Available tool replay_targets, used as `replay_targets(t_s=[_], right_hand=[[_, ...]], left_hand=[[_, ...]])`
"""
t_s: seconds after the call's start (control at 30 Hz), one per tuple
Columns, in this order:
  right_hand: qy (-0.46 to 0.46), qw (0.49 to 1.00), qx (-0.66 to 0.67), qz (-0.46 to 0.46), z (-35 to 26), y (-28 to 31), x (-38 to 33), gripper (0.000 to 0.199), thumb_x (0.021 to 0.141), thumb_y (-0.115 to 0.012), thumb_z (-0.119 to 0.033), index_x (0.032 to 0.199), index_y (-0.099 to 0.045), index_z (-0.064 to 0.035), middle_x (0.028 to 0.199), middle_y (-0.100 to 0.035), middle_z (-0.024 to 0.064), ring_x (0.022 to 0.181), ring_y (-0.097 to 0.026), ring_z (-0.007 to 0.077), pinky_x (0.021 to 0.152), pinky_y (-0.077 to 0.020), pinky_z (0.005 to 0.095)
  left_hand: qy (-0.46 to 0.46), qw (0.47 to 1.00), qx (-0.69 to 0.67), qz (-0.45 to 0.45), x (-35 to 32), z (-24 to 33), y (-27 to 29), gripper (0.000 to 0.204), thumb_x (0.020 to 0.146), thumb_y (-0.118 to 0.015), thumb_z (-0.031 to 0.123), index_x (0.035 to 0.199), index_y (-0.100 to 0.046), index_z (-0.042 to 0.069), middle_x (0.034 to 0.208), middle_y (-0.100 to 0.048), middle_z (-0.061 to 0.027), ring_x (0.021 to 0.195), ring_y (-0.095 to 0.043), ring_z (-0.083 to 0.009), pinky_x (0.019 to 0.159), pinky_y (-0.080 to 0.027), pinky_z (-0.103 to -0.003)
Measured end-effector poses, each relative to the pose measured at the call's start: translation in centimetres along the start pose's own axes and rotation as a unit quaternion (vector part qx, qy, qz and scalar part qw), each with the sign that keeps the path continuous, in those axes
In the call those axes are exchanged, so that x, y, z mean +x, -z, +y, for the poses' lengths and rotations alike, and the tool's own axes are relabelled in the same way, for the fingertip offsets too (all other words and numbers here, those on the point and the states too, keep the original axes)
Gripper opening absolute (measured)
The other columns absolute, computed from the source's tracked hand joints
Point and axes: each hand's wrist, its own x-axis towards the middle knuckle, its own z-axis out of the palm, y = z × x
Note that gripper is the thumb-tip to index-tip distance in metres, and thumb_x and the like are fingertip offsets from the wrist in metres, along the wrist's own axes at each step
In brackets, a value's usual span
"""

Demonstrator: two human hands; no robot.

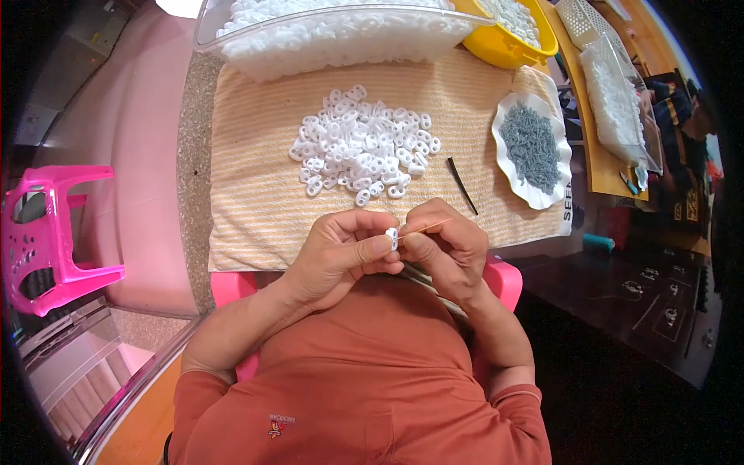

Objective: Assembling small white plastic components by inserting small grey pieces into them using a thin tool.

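My left hand [335,249] pinches a small white plastic piece with two holes [393,237] between thumb and fingers, just in front of my body. Close beside it, my right hand [453,249] is closed on a thin orange-brown rod or needle [431,225]. One end of that rod sticks out to the right past the fingers, while its other end reaches the white piece; whether it passes through a hole I cannot tell. Beyond both hands a loose pile of similar white two-holed pieces [360,143] lies on a striped towel [252,170].
A short black stick [463,186] lies right of the pile. Further right is a white wavy-edged dish [502,159] of small grey pieces [531,147]. A clear bin [333,54] and a yellow basin [500,54] stand at the back. A pink stool [58,194] is at left.
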Motion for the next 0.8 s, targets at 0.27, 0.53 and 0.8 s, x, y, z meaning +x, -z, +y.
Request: replay_targets(t_s=[0.27, 0.53, 0.8], right_hand=[[0.2, 0.965, -0.169, 0.016, 1.0, -0.2, 0.3, 0.012, 0.082, -0.067, 0.0, 0.093, -0.061, 0.0007, 0.08, -0.061, 0.0121, 0.065, -0.059, 0.0203, 0.056, -0.048, 0.0266], [0.24, 0.949, -0.199, 0.047, 1.1, -0.7, 0.0, 0.015, 0.082, -0.067, 0.0, 0.095, -0.061, 0.0005, 0.081, -0.061, 0.0126, 0.067, -0.059, 0.0208, 0.057, -0.0476, 0.0272], [0.015, 0.999, -0.002, 0.037, 0.9, -0.9, -0.3, 0.011, 0.084, -0.065, 0.001, 0.095, -0.061, 0.0003, 0.083, -0.059, 0.0102, 0.065, -0.056, 0.017, 0.055, -0.0438, 0.0247]], left_hand=[[0.002, 1.0, 0.016, -0.008, 0.2, -0.3, 0.5, 0.023, 0.088, -0.064, 0.005, 0.11, -0.061, 0.001, 0.095, -0.067, -0.011, 0.082, -0.067, -0.0178, 0.075, -0.058, -0.035], [-0.013, 1.0, 0.016, 0.004, 0.1, -0.1, 0.0, 0.024, 0.089, -0.064, 0.007, 0.111, -0.06, 0.0, 0.094, -0.067, -0.0114, 0.081, -0.068, -0.0187, 0.075, -0.059, -0.033], [-0.01, 1.0, 0.01, -0.007, -0.1, 0.0, 0.2, 0.021, 0.088, -0.063, 0.003, 0.109, -0.061, -0.001, 0.098, -0.066, -0.0103, 0.084, -0.067, -0.017, 0.078, -0.059, -0.032]])
